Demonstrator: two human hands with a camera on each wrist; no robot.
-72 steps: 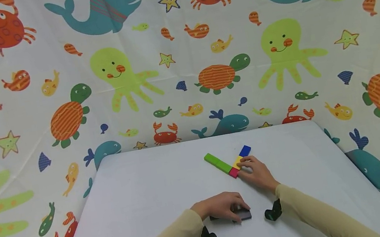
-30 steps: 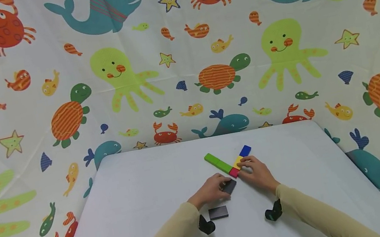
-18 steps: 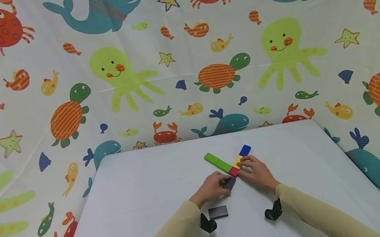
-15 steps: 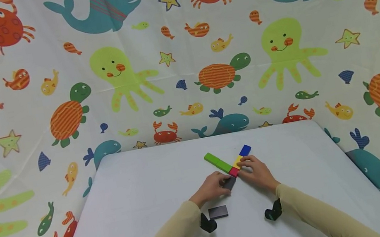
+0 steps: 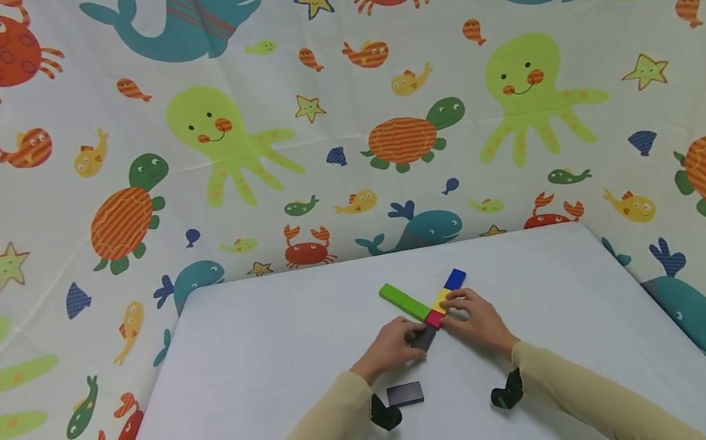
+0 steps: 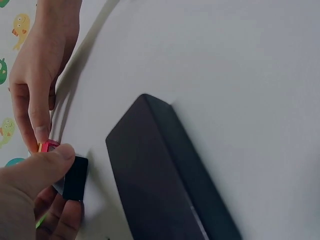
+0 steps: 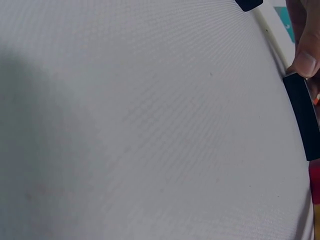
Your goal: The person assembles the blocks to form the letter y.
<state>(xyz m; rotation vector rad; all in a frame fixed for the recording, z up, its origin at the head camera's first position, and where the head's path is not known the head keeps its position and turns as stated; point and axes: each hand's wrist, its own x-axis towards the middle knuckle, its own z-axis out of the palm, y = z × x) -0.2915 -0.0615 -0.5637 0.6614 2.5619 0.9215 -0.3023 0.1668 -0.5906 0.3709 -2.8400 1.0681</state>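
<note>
In the head view my left hand (image 5: 394, 347) grips a black block (image 5: 424, 338), thumb on its near side, its far end right at a red block (image 5: 435, 319). My right hand (image 5: 480, 323) holds a yellow block (image 5: 440, 302) from the right, its fingertips low beside the yellow and red blocks. Past the yellow one lies a blue block (image 5: 455, 279). A green bar (image 5: 405, 302) runs up and left from the red block. The left wrist view shows the held black block (image 6: 76, 179) tilted; the right wrist view shows its long side (image 7: 303, 120) lined up with the red block (image 7: 315, 182).
A second black block (image 5: 405, 394) lies on the white table (image 5: 278, 357) just right of my left wrist; it looms large (image 6: 155, 175) in the left wrist view. Behind the table hangs a cloth (image 5: 313, 63) printed with sea animals.
My left hand has carried one black block from near the table's front up to the red block's near end, uncovering the other black block. The right hand has stayed in place.
</note>
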